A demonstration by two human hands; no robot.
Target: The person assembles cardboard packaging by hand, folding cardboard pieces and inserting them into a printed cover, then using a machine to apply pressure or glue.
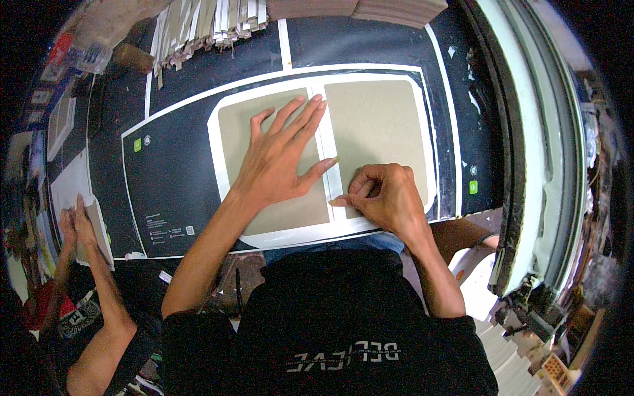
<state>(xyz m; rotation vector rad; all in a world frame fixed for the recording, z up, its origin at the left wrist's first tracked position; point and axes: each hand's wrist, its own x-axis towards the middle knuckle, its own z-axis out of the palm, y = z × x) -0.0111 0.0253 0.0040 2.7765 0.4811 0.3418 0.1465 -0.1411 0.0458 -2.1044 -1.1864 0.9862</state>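
My left hand [281, 155] lies spread wide, palm down, on the left grey board [294, 211], gripping nothing; its longest fingertips reach the edge of the white strip [325, 142] between the 2 boards, and its thumb extends across that strip lower down. My right hand [393, 198] is mostly closed, fingers curled in, over the lower left part of the right grey board [376, 122], with its thumb tip out over the lower end of the strip; I cannot tell whether anything is pinched in it. The 2 boards sit side by side on a white sheet [290, 237] with cut corners, its margin showing around them, right in front of my body. Beneath is a dark printed surface [178, 178] with white lines. Beyond, toward the far edge, are a bundle of narrow strips [208, 26] and, to its right, brown boards [396, 10]. At my far left, a co-worker's 2 hands [78, 224] rest close together over a pale sheet [72, 178].
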